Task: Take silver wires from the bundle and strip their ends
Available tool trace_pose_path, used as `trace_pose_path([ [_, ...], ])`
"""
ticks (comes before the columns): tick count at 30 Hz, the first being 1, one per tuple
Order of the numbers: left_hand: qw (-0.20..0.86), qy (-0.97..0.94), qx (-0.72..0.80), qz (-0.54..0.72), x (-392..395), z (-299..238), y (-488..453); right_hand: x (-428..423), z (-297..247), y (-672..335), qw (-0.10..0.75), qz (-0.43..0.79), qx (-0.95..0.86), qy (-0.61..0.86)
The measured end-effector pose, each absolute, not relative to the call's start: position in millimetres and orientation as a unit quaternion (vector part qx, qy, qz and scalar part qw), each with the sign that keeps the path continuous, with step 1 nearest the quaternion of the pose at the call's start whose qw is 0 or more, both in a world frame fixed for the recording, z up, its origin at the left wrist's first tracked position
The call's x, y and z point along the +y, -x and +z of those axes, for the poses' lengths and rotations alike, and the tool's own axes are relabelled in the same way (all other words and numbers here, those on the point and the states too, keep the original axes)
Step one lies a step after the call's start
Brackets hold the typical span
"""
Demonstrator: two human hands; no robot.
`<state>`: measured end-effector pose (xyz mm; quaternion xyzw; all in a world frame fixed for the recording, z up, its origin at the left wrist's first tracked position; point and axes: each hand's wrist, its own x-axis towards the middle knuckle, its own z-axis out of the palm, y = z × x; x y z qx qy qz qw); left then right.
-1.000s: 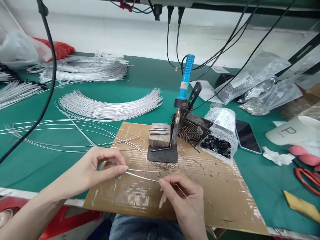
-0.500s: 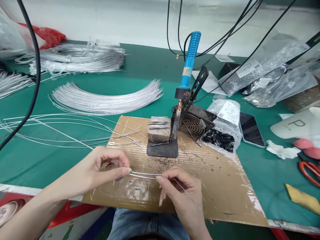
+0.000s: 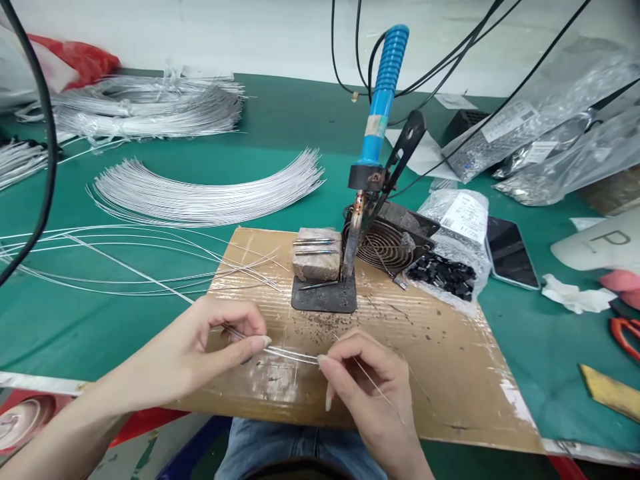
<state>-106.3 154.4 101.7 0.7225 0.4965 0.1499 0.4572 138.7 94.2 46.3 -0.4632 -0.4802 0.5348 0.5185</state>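
Note:
My left hand [image 3: 215, 337] pinches the ends of thin silver wires [image 3: 293, 354] between thumb and forefinger above a taped cardboard sheet [image 3: 440, 373]. My right hand [image 3: 367, 383] pinches the same wires about a hand's width to the right, and a wire tail runs back over its fingers. Just behind the hands, a blue-handled soldering iron [image 3: 377, 113] stands tip down in a black stand [image 3: 325, 297] beside a brown block [image 3: 316, 257] with metal pins on it.
A fan-shaped bundle of silver wires [image 3: 200, 197] and loose strands [image 3: 100, 260] lie on the green table at left. A small fan grille [image 3: 383, 247], a bag of black parts [image 3: 443, 273], a phone [image 3: 510, 250], plastic bags [image 3: 540, 143] and red scissors [image 3: 625, 330] lie at right. Black cables [image 3: 43, 133] hang overhead.
The view has tilted down and drawn nearer. My two hands have come closer together, and the wire stretch between them is shorter.

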Motion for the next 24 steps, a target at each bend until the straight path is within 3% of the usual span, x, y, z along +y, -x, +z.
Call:
trace_pose_path([
  [5, 0.361, -0.783, 0.485, 0.149, 132.1, 96.0, 78.1, 94.6, 42.1, -138.9, 0.507, 0.498, -0.519, 0.476],
  [18, 0.548, -0.622, 0.523, 0.197, 138.9, 72.6, 38.0, 95.1, 39.4, -141.9, 0.524, 0.467, -0.471, 0.534],
  [24, 0.595, -0.551, 0.540, 0.225, 142.8, 80.0, 33.1, 93.6, 32.7, -163.7, 0.605, 0.502, -0.390, 0.479],
])
